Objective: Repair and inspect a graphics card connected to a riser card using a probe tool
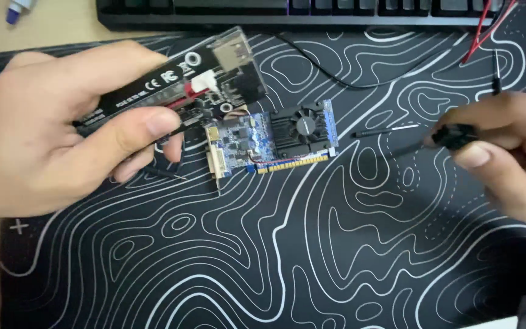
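Note:
My left hand (50,131) grips a black circuit board in a clear plastic cover (181,76), held tilted above the mat at the upper left. Just right of it a small blue graphics card (272,143) with a black fan and a white connector lies flat on the mat. My right hand (506,152) pinches the black handle of a thin tool (455,137) at the right edge. A slim black probe with a white tip (385,131) lies on the mat between the card and my right hand.
A black desk mat with white contour lines (312,256) covers the work area. A dark keyboard (293,12) runs along the top edge. Red and black wires (482,36) hang at the upper right. A blue-capped marker (16,9) lies at the top left on the bare desk.

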